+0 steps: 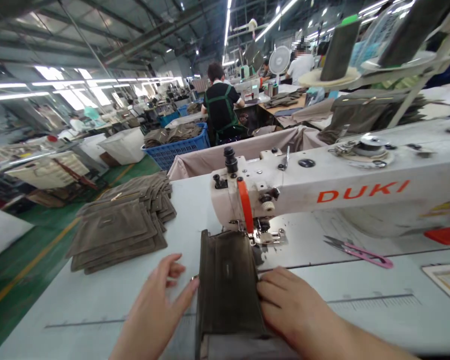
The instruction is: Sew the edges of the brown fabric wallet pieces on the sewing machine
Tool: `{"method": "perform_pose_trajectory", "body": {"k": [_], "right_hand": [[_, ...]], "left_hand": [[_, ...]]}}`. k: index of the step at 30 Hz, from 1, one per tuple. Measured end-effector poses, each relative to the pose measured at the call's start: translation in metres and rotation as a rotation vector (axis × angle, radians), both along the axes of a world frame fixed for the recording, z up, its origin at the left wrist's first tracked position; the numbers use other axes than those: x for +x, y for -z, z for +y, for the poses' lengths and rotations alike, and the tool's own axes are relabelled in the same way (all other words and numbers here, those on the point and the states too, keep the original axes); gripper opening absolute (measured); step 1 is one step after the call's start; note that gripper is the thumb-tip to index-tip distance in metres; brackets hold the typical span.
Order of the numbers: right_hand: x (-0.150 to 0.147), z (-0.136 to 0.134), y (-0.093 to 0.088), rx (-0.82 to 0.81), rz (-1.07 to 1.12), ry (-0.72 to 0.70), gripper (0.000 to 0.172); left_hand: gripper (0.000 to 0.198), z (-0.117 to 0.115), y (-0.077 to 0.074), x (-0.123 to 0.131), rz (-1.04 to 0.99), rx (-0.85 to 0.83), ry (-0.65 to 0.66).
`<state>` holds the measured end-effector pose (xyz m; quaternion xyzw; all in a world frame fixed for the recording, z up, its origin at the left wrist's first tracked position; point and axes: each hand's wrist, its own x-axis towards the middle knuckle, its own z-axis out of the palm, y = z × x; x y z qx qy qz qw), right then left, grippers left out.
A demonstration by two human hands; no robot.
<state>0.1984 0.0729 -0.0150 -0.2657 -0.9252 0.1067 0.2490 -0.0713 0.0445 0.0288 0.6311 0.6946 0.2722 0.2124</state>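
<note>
A dark grey-brown fabric piece [230,285], folded up along its sides and with a small slot-like mark, lies under the head of a white sewing machine [303,175]. Its far end meets the presser foot [253,239]. My right hand [290,305] has its fingers curled on the piece's right edge. On the other side, my left hand [159,300] is open, fingers spread and thumb tip at the left edge; a small shiny bit shows by that thumb. A stack of similar fabric pieces [108,230] sits on the table to the left.
Pink-handled thread snips [360,251] lie right of the needle area. Printed rulers mark the pale tabletop [311,290]. Behind the machine hangs a pinkish cloth-lined bin [247,147], beside a blue crate [180,150] of fabric. A seated person [223,105] works farther off. Thread cones [339,52] stand upper right.
</note>
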Motion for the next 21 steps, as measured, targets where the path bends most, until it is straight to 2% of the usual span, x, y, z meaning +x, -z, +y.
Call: {"method": "perform_pose_trajectory", "body": {"k": [1, 3, 4, 5, 6, 8, 11, 15, 21], "right_hand": [[0.001, -0.011, 0.001, -0.010, 0.011, -0.005, 0.014], [0.004, -0.031, 0.005, -0.031, 0.060, 0.022, 0.015], [0.006, -0.039, 0.007, -0.035, 0.097, 0.049, 0.016], [0.007, -0.045, 0.008, -0.037, 0.134, 0.073, 0.018], [0.009, -0.050, 0.010, -0.040, 0.166, 0.086, 0.019], [0.012, -0.056, 0.011, -0.034, 0.210, 0.096, 0.019], [0.015, -0.061, 0.011, -0.038, 0.229, 0.126, 0.020], [0.016, -0.065, 0.010, -0.068, 0.222, 0.179, 0.022], [0.017, -0.064, 0.011, -0.118, 0.241, 0.137, 0.021]], "left_hand": [[0.050, -0.006, -0.002, 0.003, 0.215, 0.159, 0.083], [0.045, -0.018, -0.004, 0.021, 0.441, 0.395, 0.364], [0.040, -0.022, -0.002, 0.033, 0.481, 0.450, 0.536], [0.032, -0.025, 0.003, 0.046, 0.488, 0.514, 0.649], [0.026, -0.027, 0.008, 0.058, 0.471, 0.551, 0.700], [0.027, -0.030, 0.022, 0.074, 0.408, 0.559, 0.737], [0.032, -0.029, 0.036, 0.077, 0.330, 0.473, 0.764], [0.032, -0.028, 0.037, 0.072, 0.286, 0.431, 0.781], [0.028, -0.030, 0.038, 0.075, 0.220, 0.444, 0.769]]}}
